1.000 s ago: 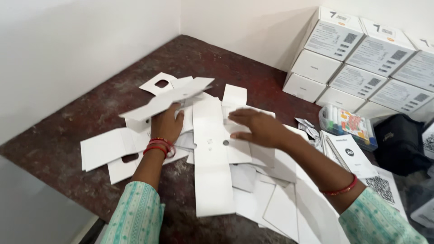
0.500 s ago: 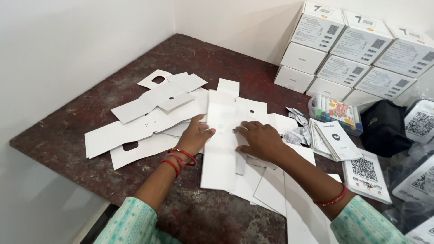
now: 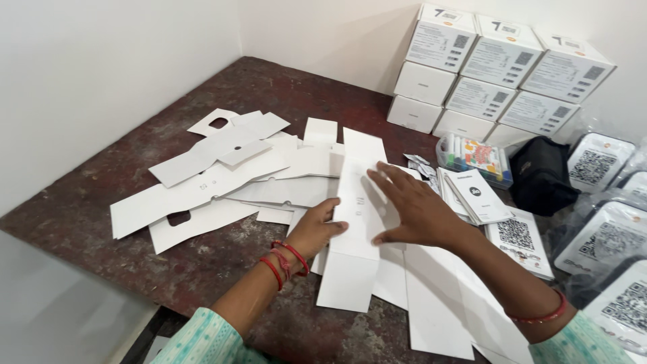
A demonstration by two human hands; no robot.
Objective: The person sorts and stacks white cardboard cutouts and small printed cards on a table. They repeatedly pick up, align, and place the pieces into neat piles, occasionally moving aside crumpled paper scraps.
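Two hands are on the same piece: your left hand [image 3: 317,232] curls against the left edge of a long white cardboard blank [image 3: 356,226] at the centre of the frame, fingers bent onto it, while your right hand [image 3: 414,212] lies flat on top with fingers spread apart, pressing rather than gripping. Whether the left thumb reaches under the card you cannot tell; it is hidden.

The blank lies on a heap of flat white cardboard cutouts [image 3: 202,182] that spreads to the left and lower right across the dark table [image 3: 222,87]. They overlap so much that an exact count is not possible, and your right forearm covers those at lower right.

Nine white boxes [image 3: 472,74] stand stacked at upper right, three rows of three as far as shows. Below them sit one clear tray of small coloured items [image 3: 475,156], one black pouch [image 3: 542,175], two leaflets [image 3: 475,195], and several white devices in plastic bags [image 3: 596,165], partly cut off by the right edge.
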